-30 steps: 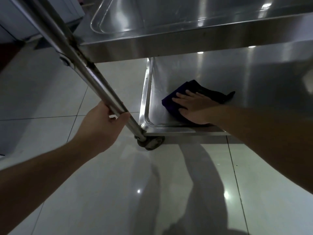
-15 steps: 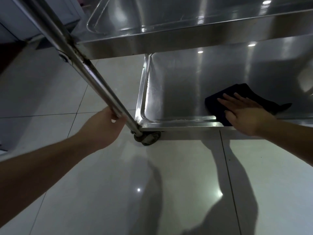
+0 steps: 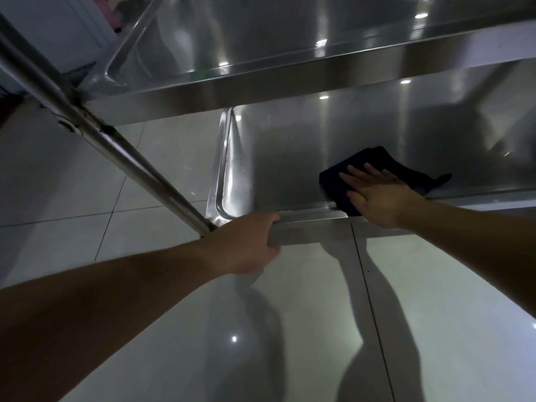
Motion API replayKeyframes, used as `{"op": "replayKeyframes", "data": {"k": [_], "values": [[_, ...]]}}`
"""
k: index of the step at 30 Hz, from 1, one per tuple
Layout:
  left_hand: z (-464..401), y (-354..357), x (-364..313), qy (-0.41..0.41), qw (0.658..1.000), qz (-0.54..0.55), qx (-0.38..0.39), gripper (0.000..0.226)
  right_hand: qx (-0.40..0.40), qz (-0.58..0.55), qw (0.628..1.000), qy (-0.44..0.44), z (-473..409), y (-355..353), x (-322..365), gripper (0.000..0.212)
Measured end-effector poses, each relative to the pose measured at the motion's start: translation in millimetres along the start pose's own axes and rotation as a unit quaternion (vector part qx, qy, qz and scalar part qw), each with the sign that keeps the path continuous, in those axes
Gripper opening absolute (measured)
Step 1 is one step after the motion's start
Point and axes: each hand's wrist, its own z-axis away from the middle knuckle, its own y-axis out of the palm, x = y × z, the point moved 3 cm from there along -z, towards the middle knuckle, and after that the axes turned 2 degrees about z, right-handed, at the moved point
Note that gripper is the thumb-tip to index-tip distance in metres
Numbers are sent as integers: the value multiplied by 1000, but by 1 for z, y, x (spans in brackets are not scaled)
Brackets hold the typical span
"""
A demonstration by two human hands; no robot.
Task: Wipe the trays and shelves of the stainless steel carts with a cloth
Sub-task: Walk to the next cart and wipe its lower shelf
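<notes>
Cloth point(image 3: 374, 166): soft, limp; my flat right hand point(image 3: 377, 195) presses it. Left hand point(image 3: 246, 245) grips shelf rim point(image 3: 307, 227).

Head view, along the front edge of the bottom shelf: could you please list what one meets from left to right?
Slanted steel cart post → left hand gripping the shelf's front rim → dark blue cloth → right hand pressed flat on it.

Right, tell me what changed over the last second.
The left hand let go of the cart's leg and now grips the bottom shelf's front rim. The right hand slid the dark cloth rightward along the shelf. It still presses flat on the cloth.
</notes>
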Motion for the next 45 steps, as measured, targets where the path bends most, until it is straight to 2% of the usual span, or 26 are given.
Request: {"op": "replayKeyframes", "data": {"k": [4,6,10,19,23,28,30,34,39,41,45], "values": [[-48,23,-36,17,999,11,-45,64,-16,-7,1000,-7,3,0,0,57],[-67,36,-52,12,998,7,-63,68,-25,-6,1000,-11,3,0,-2,58],[-89,54,-78,15,995,17,-96,95,-34,-7,999,-19,3,2,-5,58],[-122,60,-104,-55,990,-36,-122,108,-47,-19,999,-4,16,1,-34,59],[-133,74,-102,-35,991,-69,-108,108,-64,-6,997,45,39,-4,-93,59],[-131,84,-98,-23,983,-104,-152,101,-101,3,976,191,74,-11,-199,77],[-133,86,-99,-22,980,-113,-161,96,-106,-1,967,230,82,-10,-219,78],[-134,90,-97,-21,977,-124,-171,94,-115,-12,967,228,81,-5,-182,75],[-135,92,-96,-24,978,-113,-172,92,-92,-14,993,74,64,13,-73,70],[-135,93,-95,-27,979,-108,-173,90,-87,-5,995,42,55,20,-44,65],[-135,94,-94,-27,978,-113,-172,91,-123,21,992,16,56,26,-47,64]]}}
